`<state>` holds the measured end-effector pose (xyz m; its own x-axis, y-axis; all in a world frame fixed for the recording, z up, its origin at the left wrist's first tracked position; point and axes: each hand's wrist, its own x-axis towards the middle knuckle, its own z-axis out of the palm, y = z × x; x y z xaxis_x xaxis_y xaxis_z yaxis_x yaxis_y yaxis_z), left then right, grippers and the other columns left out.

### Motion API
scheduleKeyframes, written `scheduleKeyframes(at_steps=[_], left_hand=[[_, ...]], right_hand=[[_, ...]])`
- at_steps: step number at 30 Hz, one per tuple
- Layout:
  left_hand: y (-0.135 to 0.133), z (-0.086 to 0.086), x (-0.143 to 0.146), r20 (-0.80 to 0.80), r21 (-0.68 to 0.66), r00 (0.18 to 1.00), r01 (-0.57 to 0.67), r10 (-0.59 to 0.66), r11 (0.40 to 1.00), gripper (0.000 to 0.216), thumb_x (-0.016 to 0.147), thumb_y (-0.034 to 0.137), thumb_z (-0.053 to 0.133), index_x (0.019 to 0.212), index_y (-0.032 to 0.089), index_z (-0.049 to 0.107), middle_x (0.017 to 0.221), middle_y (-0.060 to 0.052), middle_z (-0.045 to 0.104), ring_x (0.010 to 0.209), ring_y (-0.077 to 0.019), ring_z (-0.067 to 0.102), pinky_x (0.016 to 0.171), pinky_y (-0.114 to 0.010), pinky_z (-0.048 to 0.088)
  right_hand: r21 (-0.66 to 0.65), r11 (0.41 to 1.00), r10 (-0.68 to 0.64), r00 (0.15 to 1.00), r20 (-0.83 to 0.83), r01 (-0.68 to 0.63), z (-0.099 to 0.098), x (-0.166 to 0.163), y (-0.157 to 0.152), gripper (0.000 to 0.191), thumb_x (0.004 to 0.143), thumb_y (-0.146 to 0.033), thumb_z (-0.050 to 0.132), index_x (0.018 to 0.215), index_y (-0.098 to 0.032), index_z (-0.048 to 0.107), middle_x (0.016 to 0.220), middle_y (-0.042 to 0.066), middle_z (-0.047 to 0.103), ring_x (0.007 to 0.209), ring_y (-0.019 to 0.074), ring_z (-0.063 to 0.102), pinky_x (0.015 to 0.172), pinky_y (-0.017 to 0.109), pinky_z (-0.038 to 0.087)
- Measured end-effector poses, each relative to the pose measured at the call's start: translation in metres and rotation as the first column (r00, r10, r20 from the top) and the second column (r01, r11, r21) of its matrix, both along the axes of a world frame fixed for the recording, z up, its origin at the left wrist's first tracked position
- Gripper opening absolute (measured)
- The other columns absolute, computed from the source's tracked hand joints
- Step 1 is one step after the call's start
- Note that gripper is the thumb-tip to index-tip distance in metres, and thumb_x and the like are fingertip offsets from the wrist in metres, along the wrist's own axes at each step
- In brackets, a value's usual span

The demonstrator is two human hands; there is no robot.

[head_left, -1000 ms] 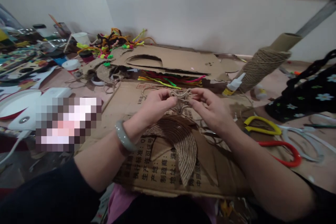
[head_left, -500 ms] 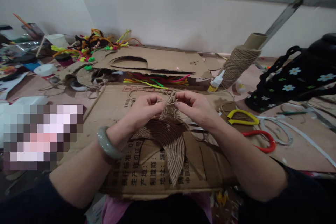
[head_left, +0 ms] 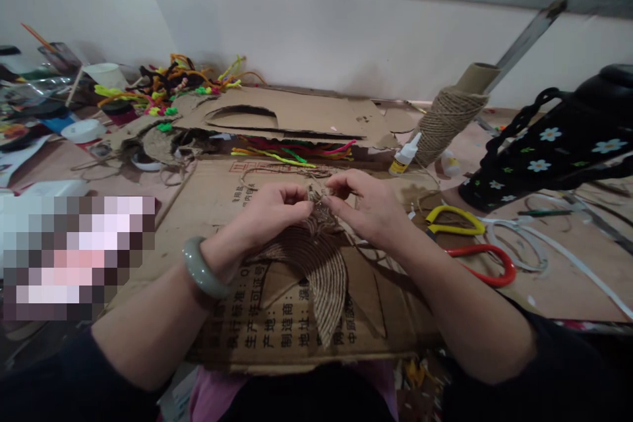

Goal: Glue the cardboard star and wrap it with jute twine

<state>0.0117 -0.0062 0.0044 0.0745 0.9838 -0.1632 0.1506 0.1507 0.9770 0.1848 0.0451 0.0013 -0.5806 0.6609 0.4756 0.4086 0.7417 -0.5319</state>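
Note:
My left hand (head_left: 274,214) is closed in a pinch on the left side of a small piece of jute twine work (head_left: 322,214). From the other side, the thumb and fingers of my right hand (head_left: 368,204) close on the same piece, whose exact shape is partly hidden by my fingertips. Just below, and seemingly touching it, lies a crescent of twine rows (head_left: 329,283) with a pointed lower end. Both rest over a printed cardboard sheet (head_left: 217,191). Loose twine strands trail beneath my right hand.
To the right lie scissors with yellow and red handles (head_left: 504,267). Behind them stand a glue bottle (head_left: 405,157), a twine roll (head_left: 448,122) and a black flowered flask (head_left: 548,151). Cut cardboard (head_left: 316,112) and colourful pipe cleaners (head_left: 178,79) are at the back. Paint jars (head_left: 52,117) sit left.
The small twine piece has been lowered and turned between my fingers. The looped strand standing up between my fingertips no longer shows there. My right hand has shifted slightly, with the fingers more arched.

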Motion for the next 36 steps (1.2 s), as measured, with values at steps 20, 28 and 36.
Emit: scheduleKeyframes(at_steps=[20, 28, 36], left_hand=[[0.005, -0.002, 0.0, -0.125, 0.135, 0.989, -0.064, 0.081, 0.989, 0.011, 0.068, 0.024, 0.056, 0.062, 0.015, 0.056, 0.056, 0.003, 0.05, 0.052, -0.0094, 0.044, 0.051, -0.024, 0.035], [0.004, -0.002, 0.0, -0.153, 0.161, 0.982, -0.081, 0.106, 0.984, 0.012, 0.07, 0.023, 0.056, 0.061, 0.016, 0.055, 0.055, 0.003, 0.051, 0.052, -0.0095, 0.045, 0.053, -0.024, 0.035], [0.006, -0.004, 0.0, -0.159, 0.184, 0.982, -0.076, 0.106, 0.98, 0.014, 0.071, 0.025, 0.056, 0.06, 0.016, 0.055, 0.055, 0.004, 0.049, 0.053, -0.0097, 0.046, 0.052, -0.023, 0.037]], right_hand=[[0.39, 0.916, -0.165, 0.974, 0.154, 0.093, -0.006, 0.001, -0.003, 0.012, 0.086, -0.022, 0.05, 0.086, -0.017, 0.061, 0.083, 0.006, 0.066, 0.08, 0.0187, 0.058, 0.075, 0.032, 0.044], [0.369, 0.927, -0.135, 0.979, 0.15, 0.071, -0.005, 0.0, -0.006, 0.018, 0.087, -0.021, 0.046, 0.085, -0.016, 0.063, 0.085, 0.007, 0.068, 0.082, 0.019, 0.059, 0.077, 0.032, 0.045], [0.328, 0.944, -0.102, 0.977, 0.189, 0.035, -0.004, -0.005, -0.016, 0.02, 0.087, -0.02, 0.045, 0.082, -0.017, 0.063, 0.08, 0.006, 0.067, 0.078, 0.0181, 0.057, 0.075, 0.031, 0.044]])
